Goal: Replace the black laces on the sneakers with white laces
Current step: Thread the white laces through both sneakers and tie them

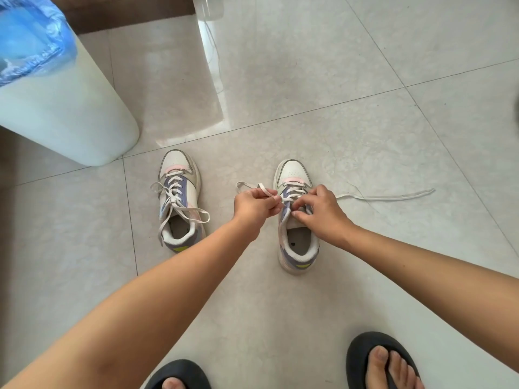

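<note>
White laces are going into both sneakers on the tiled floor point(365, 136). The left hand point(254, 203) is pinching 1 end of the white lace point(384, 196) over the right sneaker point(295, 220), and the right hand point(320, 211) is pinching at its eyelets. The left sneaker point(179, 203) is sitting beside it, laced but untied, near a white bin point(70, 113).

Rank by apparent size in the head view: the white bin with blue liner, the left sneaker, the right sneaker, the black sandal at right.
1. White bin with blue liner, largest.
2. Black sandal at right, enlarged by nearness and cropped.
3. Left sneaker and right sneaker: alike, unranked.
</note>
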The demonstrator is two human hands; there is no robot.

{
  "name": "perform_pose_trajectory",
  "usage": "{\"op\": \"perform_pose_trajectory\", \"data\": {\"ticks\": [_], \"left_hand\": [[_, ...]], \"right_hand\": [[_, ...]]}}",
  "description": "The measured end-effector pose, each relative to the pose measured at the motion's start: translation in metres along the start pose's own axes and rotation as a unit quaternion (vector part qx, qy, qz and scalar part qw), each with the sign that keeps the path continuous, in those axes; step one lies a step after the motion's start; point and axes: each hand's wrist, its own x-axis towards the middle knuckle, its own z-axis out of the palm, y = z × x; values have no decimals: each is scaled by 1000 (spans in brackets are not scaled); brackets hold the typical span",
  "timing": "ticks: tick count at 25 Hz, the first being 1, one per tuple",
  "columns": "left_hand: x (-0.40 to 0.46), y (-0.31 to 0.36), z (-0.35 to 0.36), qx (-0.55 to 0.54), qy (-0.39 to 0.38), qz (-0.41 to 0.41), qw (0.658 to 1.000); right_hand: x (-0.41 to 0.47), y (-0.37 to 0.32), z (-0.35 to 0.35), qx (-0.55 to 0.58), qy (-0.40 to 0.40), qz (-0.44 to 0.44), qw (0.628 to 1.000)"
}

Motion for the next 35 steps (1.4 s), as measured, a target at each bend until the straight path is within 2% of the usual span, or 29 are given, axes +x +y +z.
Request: {"op": "perform_pose_trajectory", "data": {"ticks": [5, 8, 11, 13, 17, 19, 21, 23, 24, 26, 27, 29, 30, 31, 32, 33, 34, 35], "left_hand": [[2, 0, -1, 41, -11, 3, 999], [6, -4, -3, 104, -20, 46, 993], [7, -13, -4, 234, -49, 147, 960], [5, -20, -1, 255, -56, 179, 949], [4, -27, 0, 317, 0, 234, 919], [-3, -34, -4, 324, -20, 255, 911], [-13, -47, -8, 407, -55, 267, 872], [-17, -56, -9, 482, -48, 222, 846], [-17, -59, -8, 477, -40, 190, 857], [-16, -59, -4, 384, -19, 147, 911], [-15, -58, -3, 341, -4, 135, 930], [-12, -58, -3, 322, 11, 133, 937], [-11, -58, -3, 330, 11, 131, 935], [-12, -57, -3, 336, 12, 128, 933], [-12, -57, -3, 337, 12, 123, 933], [-11, -56, -3, 333, 10, 121, 935], [-11, -56, -3, 328, 7, 117, 937], [-10, -55, -4, 325, 4, 111, 939]], "right_hand": [[0, -3, 3, 25, 0, 25, 999], [2, -3, 6, 32, 3, 37, 999], [4, -4, 9, 38, 1, 50, 998], [5, -2, 11, 33, 2, 53, 998], [6, -2, 17, -7, 19, 48, 999], [5, -5, 17, -11, 17, 40, 999], [2, -9, 10, -50, 6, 3, 999], [-1, -14, 1, -139, -19, -54, 989], [-5, -16, -5, -171, -35, -72, 982], [-22, -21, -18, -215, -24, -107, 971], [-37, -18, -22, -248, -18, -129, 960], [-84, -11, -26, -341, -80, -199, 915], [-112, -4, -20, -395, -155, -224, 877], [-138, -3, -15, -454, -263, -215, 824], [-158, 3, -9, -509, -353, -193, 761], [-171, 8, -7, -525, -416, -160, 725], [-173, 12, -7, -506, -428, -120, 739], [-170, 16, -6, -488, -412, -126, 760]]}}
